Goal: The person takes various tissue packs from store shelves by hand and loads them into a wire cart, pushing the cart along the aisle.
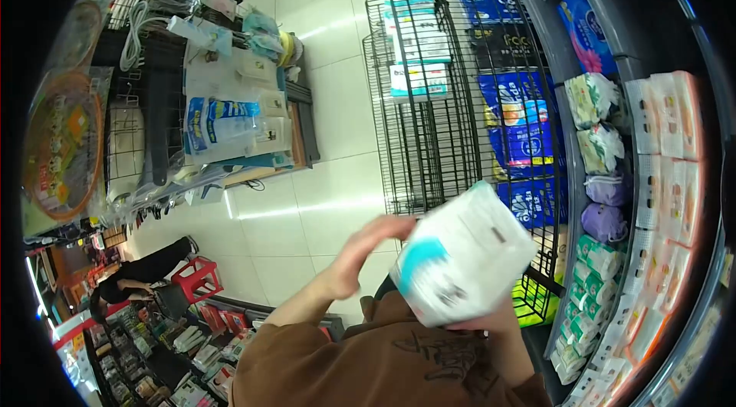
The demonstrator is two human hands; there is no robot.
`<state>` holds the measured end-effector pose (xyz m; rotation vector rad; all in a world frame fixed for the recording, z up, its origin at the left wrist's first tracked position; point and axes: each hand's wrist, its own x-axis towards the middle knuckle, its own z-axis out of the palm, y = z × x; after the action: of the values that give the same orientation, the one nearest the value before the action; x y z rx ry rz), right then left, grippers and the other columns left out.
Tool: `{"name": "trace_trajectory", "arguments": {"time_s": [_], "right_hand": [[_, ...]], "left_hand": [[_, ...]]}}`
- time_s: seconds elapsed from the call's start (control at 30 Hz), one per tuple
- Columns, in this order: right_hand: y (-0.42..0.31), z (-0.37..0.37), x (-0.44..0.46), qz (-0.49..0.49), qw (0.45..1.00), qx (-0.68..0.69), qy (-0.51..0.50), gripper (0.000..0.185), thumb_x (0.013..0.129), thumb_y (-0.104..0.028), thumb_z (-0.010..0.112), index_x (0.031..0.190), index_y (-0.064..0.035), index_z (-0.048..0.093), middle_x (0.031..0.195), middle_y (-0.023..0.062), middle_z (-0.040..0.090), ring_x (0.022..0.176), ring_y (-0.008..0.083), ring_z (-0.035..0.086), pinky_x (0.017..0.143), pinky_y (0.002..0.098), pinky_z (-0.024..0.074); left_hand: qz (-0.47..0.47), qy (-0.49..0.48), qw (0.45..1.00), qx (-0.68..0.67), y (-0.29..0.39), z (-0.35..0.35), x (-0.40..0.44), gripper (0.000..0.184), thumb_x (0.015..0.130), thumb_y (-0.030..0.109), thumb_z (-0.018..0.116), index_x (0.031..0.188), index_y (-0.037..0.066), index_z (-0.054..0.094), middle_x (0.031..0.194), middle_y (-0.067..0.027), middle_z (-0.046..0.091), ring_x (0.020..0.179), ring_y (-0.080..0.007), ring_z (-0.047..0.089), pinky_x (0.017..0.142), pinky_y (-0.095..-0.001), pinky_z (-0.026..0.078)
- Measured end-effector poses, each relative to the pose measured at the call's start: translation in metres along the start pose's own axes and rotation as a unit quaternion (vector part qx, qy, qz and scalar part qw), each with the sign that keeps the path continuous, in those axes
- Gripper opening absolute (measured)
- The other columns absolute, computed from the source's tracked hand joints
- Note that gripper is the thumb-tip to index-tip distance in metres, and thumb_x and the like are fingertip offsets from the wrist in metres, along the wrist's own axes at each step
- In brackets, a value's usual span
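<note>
A white plastic-wrapped pack [469,254] with a teal patch and dark print, which looks like tissue paper, is tilted in front of my chest. My right hand [498,320] supports it from below on the right, its fingers mostly hidden behind the pack. To the pack's left, my left hand [368,250] has its fingers stretched out and its thumb apart. Its fingertips reach the pack's upper left edge; whether they touch it I cannot tell. Just beyond the pack stands a black wire basket rack [414,139] with several white and teal packs [418,43] inside.
Blue packs [525,142] lie behind the wire on the right. Shelves there carry tissue packs [678,116] and purple bags [604,221]. Hanging goods [230,123] line a rack at left. A person in black [153,269] bends near a red stool [197,278].
</note>
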<state>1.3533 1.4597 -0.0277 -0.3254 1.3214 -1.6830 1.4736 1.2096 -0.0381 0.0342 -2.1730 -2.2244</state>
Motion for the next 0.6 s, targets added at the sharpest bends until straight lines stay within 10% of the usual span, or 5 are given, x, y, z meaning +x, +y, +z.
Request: {"name": "trace_trajectory", "arguments": {"time_s": [0.03,0.17,0.43,0.53,0.6], "right_hand": [[0.001,-0.005,-0.001,0.023,0.997,0.072,0.022,0.13,0.048,-0.026,0.098,0.151,0.0,0.023,0.151,0.0187,0.036,0.138,0.0304,0.04,0.111,0.0462,0.0368],[0.009,-0.022,-0.017,0.071,0.974,0.204,0.075,0.128,0.05,-0.027,0.096,0.151,0.0,0.023,0.15,0.0185,0.037,0.137,0.0304,0.041,0.11,0.0458,0.0384],[0.024,-0.043,-0.057,0.105,0.928,0.306,0.187,0.122,0.055,-0.029,0.093,0.151,0.0,0.023,0.148,0.0182,0.04,0.134,0.0303,0.045,0.108,0.0451,0.0414],[0.027,-0.048,-0.076,0.113,0.907,0.336,0.227,0.12,0.056,-0.03,0.091,0.151,0.0,0.023,0.147,0.0181,0.041,0.133,0.0303,0.046,0.107,0.0449,0.0426],[0.028,-0.05,-0.086,0.117,0.895,0.352,0.248,0.119,0.057,-0.03,0.09,0.151,0.0,0.023,0.147,0.018,0.041,0.132,0.0303,0.047,0.106,0.0447,0.0434]], "left_hand": [[0.002,0.096,0.995,-0.014,0.001,0.002,0.011,0.066,0.098,0.049,0.035,0.132,-0.006,0.052,0.128,-0.019,0.055,0.113,-0.028,0.055,0.102,-0.0407,0.04],[-0.054,0.275,0.944,0.173,-0.121,-0.07,0.074,0.014,0.098,0.008,0.053,0.11,0.002,0.058,0.103,-0.009,0.061,0.089,-0.0178,0.057,0.082,-0.03,0.048],[0.056,0.24,0.879,0.407,-0.317,-0.162,0.22,0.03,0.084,0.014,0.066,0.112,0.006,0.06,0.112,-0.0132,0.062,0.099,-0.0301,0.061,0.09,-0.0419,0.051],[0.276,0.081,0.642,0.711,-0.335,-0.181,0.245,0.065,0.068,0.034,0.08,0.123,0.008,0.057,0.12,-0.0109,0.059,0.108,-0.0304,0.057,0.092,-0.0465,0.049],[0.211,0.028,0.634,0.743,-0.338,-0.174,0.254,0.07,0.067,0.036,0.081,0.125,0.007,0.054,0.119,-0.0126,0.058,0.109,-0.0318,0.056,0.093,-0.0469,0.048]]}}
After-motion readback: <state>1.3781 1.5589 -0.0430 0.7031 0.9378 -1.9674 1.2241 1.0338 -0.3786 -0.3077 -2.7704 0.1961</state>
